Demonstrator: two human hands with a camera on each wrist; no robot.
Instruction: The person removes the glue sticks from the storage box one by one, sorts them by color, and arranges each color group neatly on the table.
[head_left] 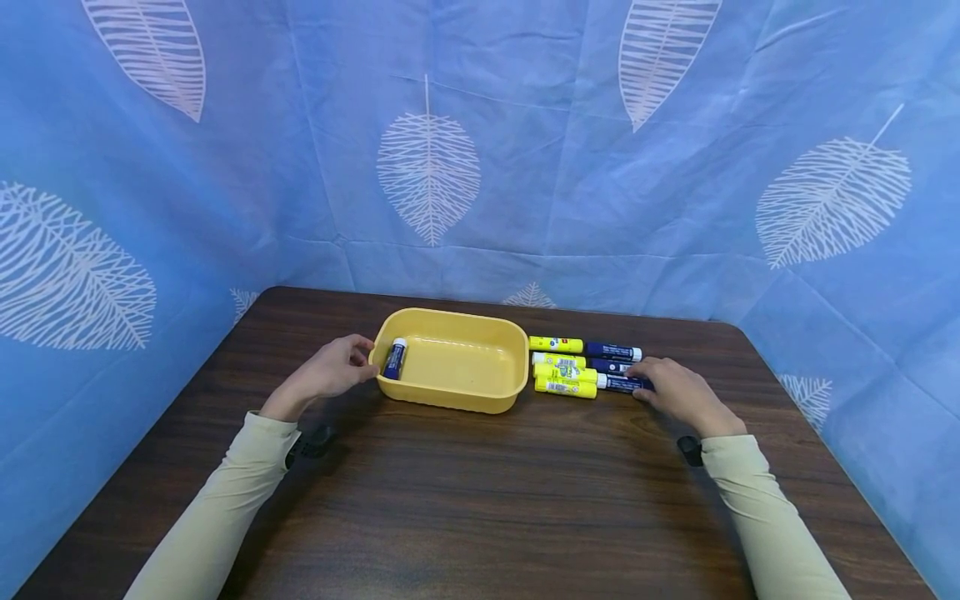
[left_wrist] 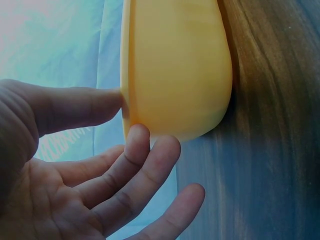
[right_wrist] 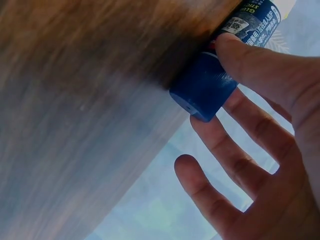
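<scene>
A yellow plastic tray (head_left: 450,400) stands near the back of the table, with one dark blue glue stick (head_left: 393,362) lying in its left end. My left hand (head_left: 330,372) holds the tray's left rim; the left wrist view shows the thumb against the rim and the other fingers spread below. To the right of the tray lie several yellow glue sticks (head_left: 566,389) and other dark blue ones (head_left: 611,351). At the front of the blue ones, my right hand (head_left: 684,395) pinches a blue glue stick (right_wrist: 202,82) near its base, white cap pointing left.
The dark wood table (head_left: 480,500) extends toward me in front of the tray. Behind and beside it hangs a blue cloth (head_left: 525,183) with white leaf prints, close to the table's back edge.
</scene>
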